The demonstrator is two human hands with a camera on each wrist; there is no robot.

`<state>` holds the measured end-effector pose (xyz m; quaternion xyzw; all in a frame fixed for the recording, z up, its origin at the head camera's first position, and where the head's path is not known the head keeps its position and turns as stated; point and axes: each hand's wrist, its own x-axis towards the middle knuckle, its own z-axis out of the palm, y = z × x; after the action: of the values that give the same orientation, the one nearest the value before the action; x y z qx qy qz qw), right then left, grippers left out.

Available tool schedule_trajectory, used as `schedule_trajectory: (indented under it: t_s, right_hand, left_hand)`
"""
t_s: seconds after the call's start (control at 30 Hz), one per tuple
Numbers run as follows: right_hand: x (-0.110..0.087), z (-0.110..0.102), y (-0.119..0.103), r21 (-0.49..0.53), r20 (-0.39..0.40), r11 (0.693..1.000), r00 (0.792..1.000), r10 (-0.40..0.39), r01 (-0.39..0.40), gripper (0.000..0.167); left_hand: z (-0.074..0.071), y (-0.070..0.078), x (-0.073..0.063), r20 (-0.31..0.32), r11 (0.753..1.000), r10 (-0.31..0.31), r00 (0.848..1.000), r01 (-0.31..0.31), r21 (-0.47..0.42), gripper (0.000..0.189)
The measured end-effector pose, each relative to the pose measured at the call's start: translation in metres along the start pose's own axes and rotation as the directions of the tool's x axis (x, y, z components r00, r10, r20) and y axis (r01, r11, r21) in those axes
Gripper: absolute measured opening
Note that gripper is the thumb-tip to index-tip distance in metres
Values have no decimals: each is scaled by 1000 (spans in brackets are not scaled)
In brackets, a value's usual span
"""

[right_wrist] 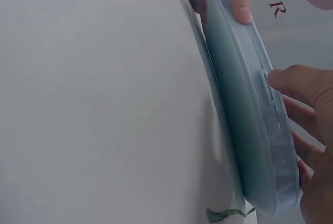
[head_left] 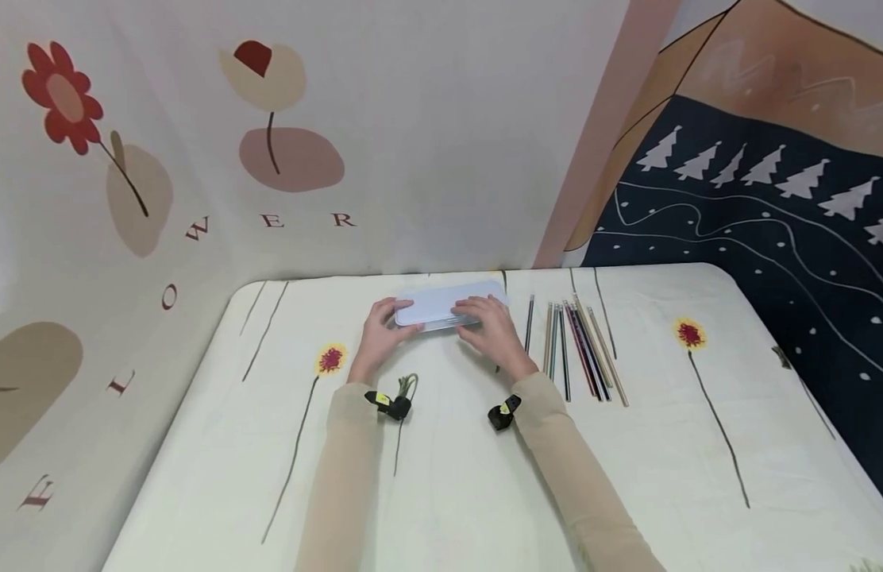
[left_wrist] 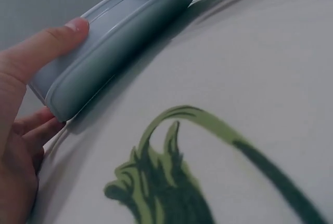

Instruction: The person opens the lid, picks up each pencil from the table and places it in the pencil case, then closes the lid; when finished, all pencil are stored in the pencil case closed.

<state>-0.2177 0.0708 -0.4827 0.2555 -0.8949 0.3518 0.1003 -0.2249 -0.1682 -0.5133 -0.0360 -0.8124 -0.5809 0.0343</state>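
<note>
A light blue plastic pencil case (head_left: 441, 304) lies near the back edge of the table, its lid down. My left hand (head_left: 379, 334) grips its left end; in the left wrist view the thumb (left_wrist: 65, 36) presses the front side and the other fingers reach round the end. On the right, my right hand (head_left: 495, 332) holds the case too. Its thumb (right_wrist: 294, 81) touches the small latch (right_wrist: 269, 93) on the front, while its fingers bend over the lid side, partly hidden. What is inside the case is hidden.
Several loose pencils (head_left: 591, 349) lie side by side just right of the right hand. The white tablecloth (head_left: 441, 492) has printed flowers. A light cloth wall (head_left: 441, 143) hangs right behind the table, with a dark printed one (head_left: 756, 206) at the right.
</note>
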Motion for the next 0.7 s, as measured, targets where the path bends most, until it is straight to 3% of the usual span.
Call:
schedule_trajectory:
  t_s: [0.13,0.3,0.37,0.53,0.6,0.7]
  right_hand:
    - [2,2,1,11,-37,1000,999,16,-15,32]
    - [3,4,3,8,-84,1000,996,14,-13,29]
    - [3,4,4,0,-101,1000,995,-8,8,28]
    - [3,6,5,-36,-146,996,985,-87,83,27]
    - [4,6,5,-60,-158,992,980,-118,109,26]
    - [4,6,5,-90,-173,986,973,-152,138,25]
  left_hand:
    - [-2,1,-1,28,999,-7,1000,9,-47,44]
    - [-4,6,-3,65,999,-25,998,28,-44,44]
    - [-7,17,-5,95,997,-45,994,51,-52,44]
    - [-13,16,-4,139,993,-45,989,60,-101,42]
    - [-12,6,-2,136,993,-25,990,41,-112,41]
    - [-11,7,-2,143,993,-19,990,35,-109,41]
